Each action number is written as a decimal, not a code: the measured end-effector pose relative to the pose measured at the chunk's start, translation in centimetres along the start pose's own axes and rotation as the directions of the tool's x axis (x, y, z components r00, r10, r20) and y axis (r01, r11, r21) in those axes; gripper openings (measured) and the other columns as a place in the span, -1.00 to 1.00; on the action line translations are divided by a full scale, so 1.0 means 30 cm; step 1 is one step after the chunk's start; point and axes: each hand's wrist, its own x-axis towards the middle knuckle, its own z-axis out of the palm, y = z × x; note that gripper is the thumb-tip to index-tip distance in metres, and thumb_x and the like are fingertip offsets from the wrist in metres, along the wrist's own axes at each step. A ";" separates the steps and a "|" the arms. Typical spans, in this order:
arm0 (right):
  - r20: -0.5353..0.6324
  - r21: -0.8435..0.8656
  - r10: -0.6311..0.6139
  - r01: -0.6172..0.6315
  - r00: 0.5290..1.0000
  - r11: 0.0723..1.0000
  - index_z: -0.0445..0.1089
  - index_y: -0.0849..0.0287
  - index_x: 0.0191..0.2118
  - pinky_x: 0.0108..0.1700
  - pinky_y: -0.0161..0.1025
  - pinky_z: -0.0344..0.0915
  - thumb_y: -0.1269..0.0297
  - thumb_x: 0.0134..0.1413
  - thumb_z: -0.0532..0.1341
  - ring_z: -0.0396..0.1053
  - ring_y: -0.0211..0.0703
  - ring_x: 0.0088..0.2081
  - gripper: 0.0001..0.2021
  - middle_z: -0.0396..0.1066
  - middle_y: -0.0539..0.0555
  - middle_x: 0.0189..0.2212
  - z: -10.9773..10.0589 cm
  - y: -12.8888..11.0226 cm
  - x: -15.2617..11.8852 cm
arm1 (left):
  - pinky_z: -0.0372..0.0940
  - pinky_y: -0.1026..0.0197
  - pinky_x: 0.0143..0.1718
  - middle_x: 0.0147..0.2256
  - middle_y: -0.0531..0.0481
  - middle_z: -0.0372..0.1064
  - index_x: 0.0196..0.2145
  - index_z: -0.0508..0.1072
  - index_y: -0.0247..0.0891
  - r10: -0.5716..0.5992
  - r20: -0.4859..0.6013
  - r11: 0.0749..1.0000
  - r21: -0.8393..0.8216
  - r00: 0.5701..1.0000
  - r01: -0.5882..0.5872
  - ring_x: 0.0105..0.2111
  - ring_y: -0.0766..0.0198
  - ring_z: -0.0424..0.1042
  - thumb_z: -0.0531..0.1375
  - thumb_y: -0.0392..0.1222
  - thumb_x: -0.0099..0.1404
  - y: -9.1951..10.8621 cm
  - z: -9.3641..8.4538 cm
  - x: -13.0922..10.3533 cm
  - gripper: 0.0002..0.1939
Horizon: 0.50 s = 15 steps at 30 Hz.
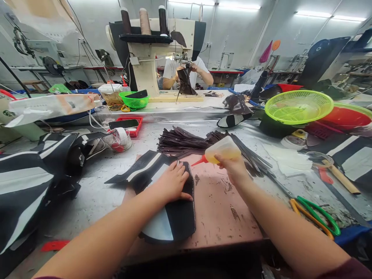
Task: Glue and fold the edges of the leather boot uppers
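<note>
Hands and workpiece. We see the left hand (173, 181) laid flat, fingers slightly spread, on a black piece (184, 213) with white patches. This piece lies on the left part of a pink board (221, 209) at the near edge of the worktop (100, 188). The right hand (235, 167) wraps a squeeze bottle (223, 149) of amber liquid, its red nozzle pointing at the piece's right edge; we cannot tell whether they touch. Just beyond the board we find dark strips (183, 141). Towards the worktop's near right corner lie scissors (294, 201); along its left edge, a heap of black and white pieces (62, 164). We note a red tray (140, 126) near the far edge, a yellow-green basket (325, 102) towards the far right corner and, past the far edge, a sewing machine (145, 75) with a co-worker (170, 69) behind it.
</note>
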 end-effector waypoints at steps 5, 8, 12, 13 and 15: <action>0.011 -0.129 -0.018 0.019 1.000 0.991 0.38 0.26 -0.39 -0.59 -0.30 0.26 0.11 -0.48 0.40 0.30 -0.25 -0.56 -0.56 0.39 0.03 -0.51 0.055 0.011 0.046 | -0.23 -0.05 0.18 0.13 -0.40 0.07 0.03 0.25 -0.50 -0.044 0.024 0.999 -0.017 0.999 0.044 0.20 -0.13 -0.09 0.05 0.42 0.00 0.010 -0.008 -0.007 -0.07; 0.007 -0.144 -0.012 0.013 1.000 0.990 0.38 0.27 -0.38 -0.57 -0.30 0.29 0.10 -0.46 0.40 0.31 -0.26 -0.57 -0.56 0.39 0.04 -0.50 0.066 0.020 0.059 | -0.29 -0.09 0.18 0.14 -0.46 0.01 0.06 0.20 -0.57 -0.023 0.035 0.998 -0.053 0.999 0.025 0.20 -0.18 -0.12 0.07 0.49 -0.13 0.013 -0.007 -0.008 0.09; 0.006 -0.161 0.004 -0.003 1.000 0.987 0.39 0.29 -0.40 -0.58 -0.30 0.30 0.11 -0.46 0.40 0.31 -0.25 -0.56 -0.57 0.39 0.05 -0.52 0.070 0.027 0.066 | -0.37 -0.13 0.19 0.15 -0.52 -0.07 0.10 0.14 -0.64 -0.002 0.072 0.997 -0.079 0.997 0.008 0.20 -0.23 -0.18 0.08 0.52 -0.23 0.015 -0.004 -0.007 0.22; 0.002 -0.166 0.007 -0.006 1.000 0.986 0.39 0.29 -0.39 -0.57 -0.30 0.31 0.11 -0.46 0.40 0.32 -0.25 -0.55 -0.57 0.39 0.05 -0.50 0.072 0.026 0.065 | -0.39 -0.12 0.19 0.16 -0.52 -0.08 0.10 0.13 -0.64 -0.005 0.077 0.997 -0.081 0.997 0.011 0.21 -0.22 -0.19 0.08 0.52 -0.23 0.016 -0.003 -0.007 0.22; -0.008 -0.174 0.010 -0.011 1.000 0.985 0.39 0.28 -0.36 -0.55 -0.30 0.32 0.12 -0.44 0.40 0.33 -0.23 -0.51 -0.56 0.40 0.07 -0.46 0.077 0.020 0.060 | -0.41 -0.11 0.19 0.16 -0.51 -0.09 0.10 0.14 -0.63 -0.011 0.072 0.996 -0.088 0.997 0.018 0.21 -0.21 -0.20 0.09 0.51 -0.24 0.016 -0.001 -0.007 0.22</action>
